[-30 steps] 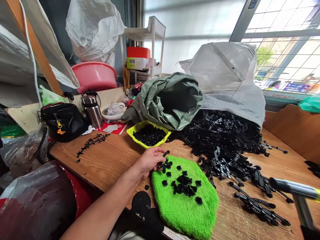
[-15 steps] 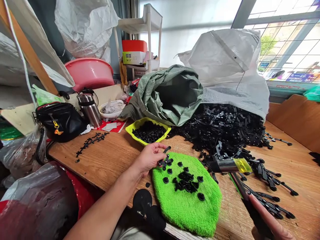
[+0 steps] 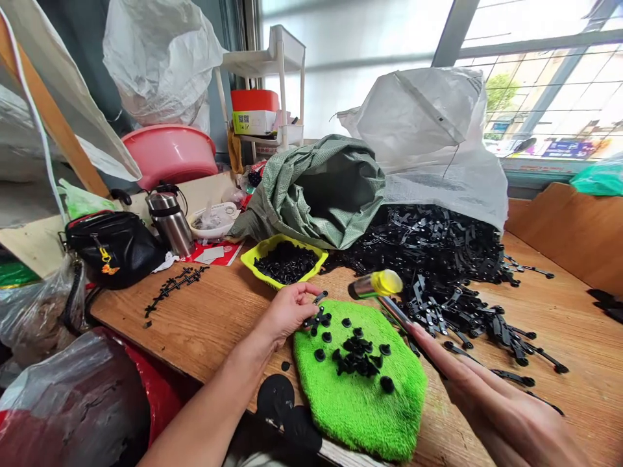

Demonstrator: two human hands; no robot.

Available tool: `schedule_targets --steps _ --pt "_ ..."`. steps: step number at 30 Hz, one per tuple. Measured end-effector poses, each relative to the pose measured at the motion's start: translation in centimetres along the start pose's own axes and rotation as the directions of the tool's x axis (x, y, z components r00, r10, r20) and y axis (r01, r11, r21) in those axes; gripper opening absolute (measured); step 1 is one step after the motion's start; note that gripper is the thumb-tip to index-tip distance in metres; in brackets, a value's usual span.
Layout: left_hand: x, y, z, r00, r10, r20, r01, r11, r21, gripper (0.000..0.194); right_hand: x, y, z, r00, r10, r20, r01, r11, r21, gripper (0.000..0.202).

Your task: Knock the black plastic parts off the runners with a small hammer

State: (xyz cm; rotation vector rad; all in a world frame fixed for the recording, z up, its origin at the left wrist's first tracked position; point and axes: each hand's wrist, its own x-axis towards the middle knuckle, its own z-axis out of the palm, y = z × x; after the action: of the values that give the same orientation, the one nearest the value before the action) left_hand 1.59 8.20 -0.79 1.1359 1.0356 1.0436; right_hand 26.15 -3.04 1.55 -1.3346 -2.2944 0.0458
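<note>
left fingers: narrow, thumb and fingertips pinching a black link piece (image 3: 318, 318) at the upper left edge of the green pad (image 3: 370, 408), frame center
right fingers: closed round the handle of the hammer (image 3: 364, 287), index finger laid along it
hammer: head above the pad's upper right edge, yellow face to the right, handle sloping down to lower right
pad: fuzzy, near the front edge of the worktop (image 3: 219, 301), loose black plugs (image 3: 359, 357) heaped mid-pad, a few apart around them
yellow basket (image 3: 265, 275): just beyond left hand, full of small black parts
link pile (image 3: 438, 250): center right, big black heap, strays spreading toward lower right
worktop: wood grain, thin black lattice strip (image 3: 176, 285) lying left, wooden board (image 3: 569, 227) upright at right
sacks: green sack (image 3: 287, 188) open-mouthed behind basket, white sack (image 3: 433, 117) behind the pile
left side: black bag (image 3: 117, 246), steel flask (image 3: 171, 224), pink basin (image 3: 170, 155) behind them
room: white shelf (image 3: 250, 61) upper center, barred window (image 3: 540, 84) upper right
left hand (image 3: 292, 311): forearm in from bottom left, back of hand up
right hand (image 3: 516, 415): in from lower right corner, reaching up-left, a bit blurred
</note>
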Motion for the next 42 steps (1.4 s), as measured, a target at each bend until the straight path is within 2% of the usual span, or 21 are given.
schedule_targets --steps 4,5,10,14,18,22,26,29,33,36,42 --pt "0.3 -0.1 -0.3 0.998 0.067 -0.009 -0.066 0.995 0.08 0.027 2.2 -0.8 0.1 0.972 -0.018 0.233 0.028 0.999 -0.037 0.057" --pt "0.4 -0.1 -0.4 0.996 0.086 -0.013 -0.085 0.992 0.098 0.027 2.5 -1.0 0.1 0.965 -0.02 0.26 0.03 0.999 -0.034 0.059" --pt "0.6 0.0 -0.5 0.993 0.117 -0.002 -0.115 0.979 0.168 0.026 2.6 -1.0 0.3 0.989 0.0 0.145 -0.009 0.998 0.065 0.053" --pt "0.5 0.4 -0.2 0.998 0.06 0.014 -0.062 0.97 0.235 0.025 2.7 -0.4 0.6 0.975 0.028 0.221 -0.025 1.0 -0.016 0.056" --pt "0.5 0.4 -0.3 0.997 0.075 0.031 -0.08 0.97 0.232 0.024 3.1 -0.9 0.2 0.974 0.046 0.223 -0.066 0.994 0.086 0.053" --pt "0.7 0.0 -0.4 0.995 0.096 0.029 -0.1 0.963 0.25 0.026 3.2 -1.3 0.0 0.941 0.075 0.331 -0.069 0.997 -0.028 0.065" --pt "0.9 -0.3 -0.4 0.998 0.062 0.021 -0.065 0.969 0.239 0.028 2.8 -1.1 0.3 0.958 0.069 0.28 -0.065 0.998 -0.026 0.061" --pt "0.8 -0.4 -0.4 0.998 0.058 0.006 -0.058 0.974 0.219 0.03 2.6 -1.0 0.7 0.96 0.067 0.272 -0.043 0.995 -0.093 0.072" --pt "0.3 -0.3 -0.8 0.999 -0.025 0.046 0.02 0.995 0.099 0.039 2.6 -1.1 1.0 0.967 0.073 0.244 -0.044 0.992 -0.121 0.073" --pt "-0.3 0.0 -1.2 0.991 -0.065 0.113 0.067 0.998 -0.012 0.052 2.4 -1.1 1.0 0.973 0.078 0.217 -0.06 0.994 -0.093 0.071" --pt "-0.6 0.3 -0.4 0.992 -0.117 0.05 0.124 0.977 -0.172 0.054 1.2 -0.5 0.4 0.986 0.083 0.147 -0.099 0.99 0.101 0.055"
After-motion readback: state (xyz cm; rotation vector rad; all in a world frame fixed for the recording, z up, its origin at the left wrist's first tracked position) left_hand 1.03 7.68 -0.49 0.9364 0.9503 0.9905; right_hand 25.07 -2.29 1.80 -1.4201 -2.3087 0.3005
